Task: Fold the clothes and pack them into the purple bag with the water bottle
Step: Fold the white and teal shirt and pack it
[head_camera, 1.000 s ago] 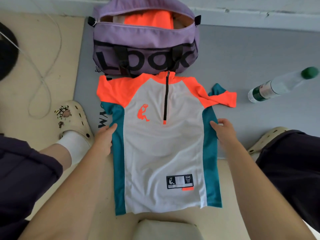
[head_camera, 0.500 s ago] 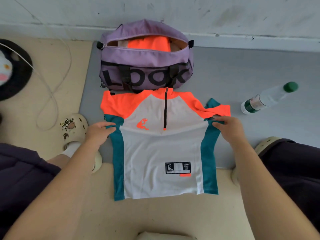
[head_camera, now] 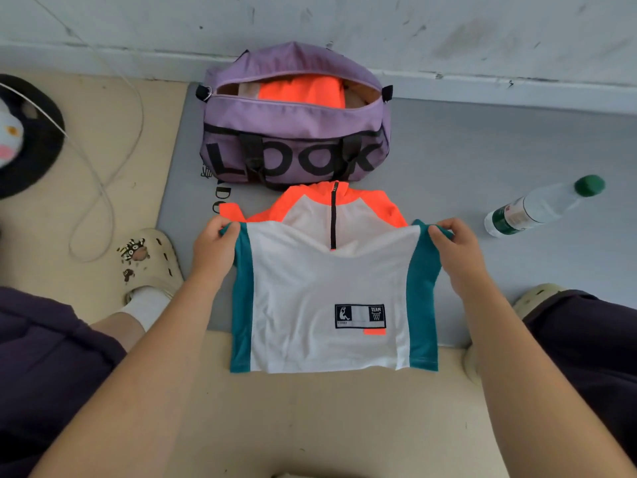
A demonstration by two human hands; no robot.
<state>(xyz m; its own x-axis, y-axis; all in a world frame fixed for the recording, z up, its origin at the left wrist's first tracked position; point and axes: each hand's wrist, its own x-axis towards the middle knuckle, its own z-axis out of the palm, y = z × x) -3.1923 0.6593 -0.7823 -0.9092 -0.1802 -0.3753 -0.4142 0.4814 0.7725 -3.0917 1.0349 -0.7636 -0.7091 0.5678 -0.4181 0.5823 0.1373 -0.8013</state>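
at the near edge of the grey mat (head_camera: 482,160), half on the mat and half on the beige floor (head_camera: 310,419): one shirt (head_camera: 327,291), white body, teal side panels, orange shoulders and collar, black zip at the neck, black patch low on the front. left hand (head_camera: 213,250) clenched on the shirt's left teal side seam, thumb over the fabric; right hand (head_camera: 455,250) clenched likewise on the right teal seam. the two pinched points are raised, so a fold line runs across the chest between them and covers the lower part of the orange shoulders; the hem lies flat on the floor towards the person.

just beyond the collar, at the far edge of the mat against the wall (head_camera: 448,25): purple bag (head_camera: 293,132), black lettering "look", black handles, zip open, an orange garment (head_camera: 303,93) visible inside.

on the right part of the mat, well apart from the shirt: water bottle (head_camera: 541,207), clear, green cap, lying on its side, cap pointing away to the right.

off the mat, left: cream clog (head_camera: 151,263) with charms, worn over a white sock; thin white cable (head_camera: 103,188) looped on the floor; black round object (head_camera: 31,136) at the frame's left edge, partly out of view. a second clog (head_camera: 537,294) shows at the right, mostly hidden by a dark trouser leg.
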